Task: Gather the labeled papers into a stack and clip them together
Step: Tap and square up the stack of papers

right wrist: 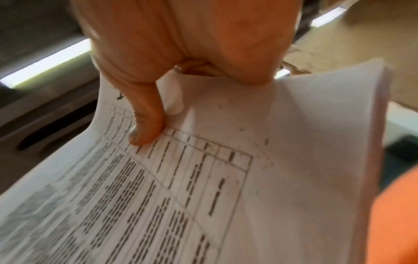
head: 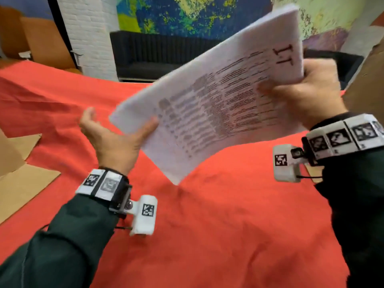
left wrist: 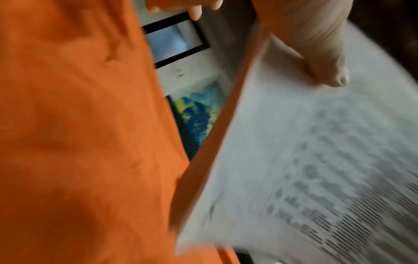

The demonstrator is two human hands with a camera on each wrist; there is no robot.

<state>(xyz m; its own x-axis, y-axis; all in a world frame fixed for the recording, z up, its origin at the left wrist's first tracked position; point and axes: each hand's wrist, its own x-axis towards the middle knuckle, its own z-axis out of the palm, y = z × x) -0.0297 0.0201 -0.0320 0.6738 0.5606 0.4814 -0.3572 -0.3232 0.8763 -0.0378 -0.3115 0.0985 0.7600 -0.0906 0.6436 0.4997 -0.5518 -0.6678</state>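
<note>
The stack of papers (head: 209, 100) is hanging in the air above the table (head: 228, 235), which is covered with a red cloth, and it is tilting with its labeled end up. The right hand (head: 305, 88) is pinching the upper end, with the thumb lying on the printed top sheet and the fingers curled behind. The left hand (head: 112, 136) is spread open at the lower corner, its thumb just touching the top sheet, so it is supporting more than gripping. I think the papers are gathered but not yet clipped; no clip is showing in any view. The risk, in my judgement, is that the sheets are fanning or sliding out at the loose lower end, because only one end is being held firmly.
</note>
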